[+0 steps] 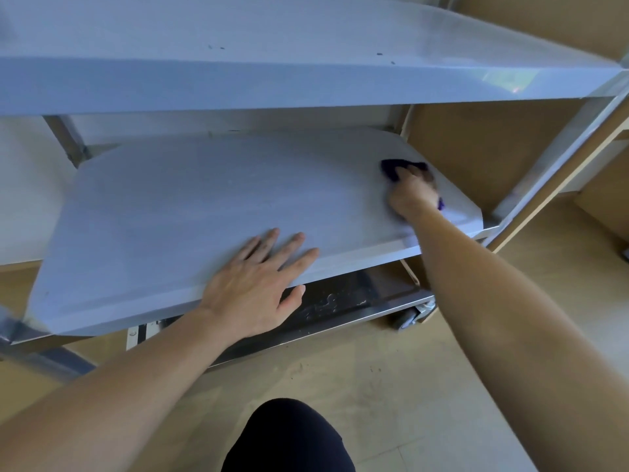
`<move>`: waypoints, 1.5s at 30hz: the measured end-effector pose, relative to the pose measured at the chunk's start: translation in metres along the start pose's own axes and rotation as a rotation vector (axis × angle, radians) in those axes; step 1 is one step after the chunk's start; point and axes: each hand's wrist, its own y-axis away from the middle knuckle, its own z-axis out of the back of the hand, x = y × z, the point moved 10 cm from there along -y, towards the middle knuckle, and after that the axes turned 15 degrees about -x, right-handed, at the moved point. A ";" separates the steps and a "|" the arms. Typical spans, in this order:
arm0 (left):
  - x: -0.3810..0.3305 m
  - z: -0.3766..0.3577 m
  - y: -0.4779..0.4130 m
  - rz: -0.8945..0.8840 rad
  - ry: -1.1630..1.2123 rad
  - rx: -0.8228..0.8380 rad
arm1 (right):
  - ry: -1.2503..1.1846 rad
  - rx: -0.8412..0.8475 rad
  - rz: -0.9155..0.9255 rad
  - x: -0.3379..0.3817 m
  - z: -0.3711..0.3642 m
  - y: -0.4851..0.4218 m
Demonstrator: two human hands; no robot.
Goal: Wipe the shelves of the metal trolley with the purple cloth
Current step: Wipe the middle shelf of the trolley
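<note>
Purple cloth (390, 170) lay right of frame centre, on the middle shelf (204, 206) of the metal trolley (272, 83), near the shelf's far right corner. Right hand (413, 192), blurred, covered it and held it with bent fingers; cloth showed past the fingertips and beside the wrist. Left hand (258, 281) rested flat at the shelf's front edge, fingers straight and spread, well apart from the cloth.

Top shelf (306, 80) uppermost, middle shelf (204, 199) below it, bottom shelf (340, 303) lowest, just above floor (374, 386). Left hand (258, 284) flat on front edge of middle shelf, centre. Right hand (412, 195) over cloth (391, 168) at same shelf's right end, toward the back. Wheel (405, 316) beneath bottom shelf, right.
</note>
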 end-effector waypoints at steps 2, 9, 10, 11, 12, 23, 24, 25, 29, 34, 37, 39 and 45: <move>0.000 0.000 0.000 0.001 -0.009 0.003 | -0.080 0.030 0.208 0.076 -0.016 0.013; 0.000 0.001 0.000 0.009 0.005 0.005 | -0.241 0.127 0.404 0.159 -0.044 0.038; 0.000 0.002 0.000 0.010 0.004 0.000 | -0.207 0.119 0.361 0.140 -0.041 0.026; 0.001 0.002 0.000 0.012 0.004 -0.001 | -0.158 0.113 0.306 0.115 -0.038 0.013; 0.001 0.003 0.000 0.014 0.006 -0.003 | -0.114 0.099 0.236 0.086 -0.032 0.000; 0.001 0.001 0.000 0.004 -0.007 -0.013 | -0.101 0.029 0.180 0.108 -0.031 -0.013; 0.001 0.002 -0.001 0.005 -0.006 -0.015 | -0.164 0.056 0.295 0.142 -0.037 0.000; 0.000 0.002 -0.001 0.005 -0.006 -0.014 | -0.217 0.088 0.394 0.169 -0.043 0.014; -0.001 0.003 -0.001 0.003 -0.006 -0.004 | -0.333 0.160 0.561 0.183 -0.048 0.031; 0.002 0.002 -0.002 0.008 -0.009 -0.002 | -0.160 0.018 0.193 0.075 -0.032 -0.031; 0.001 0.000 -0.002 0.002 -0.021 0.012 | -0.039 0.024 0.082 0.069 -0.033 -0.026; 0.001 0.001 -0.001 -0.005 -0.031 0.015 | -0.074 0.008 0.197 0.113 -0.034 -0.006; -0.001 0.002 0.001 -0.003 -0.037 0.025 | -0.359 0.154 0.673 0.230 -0.040 0.078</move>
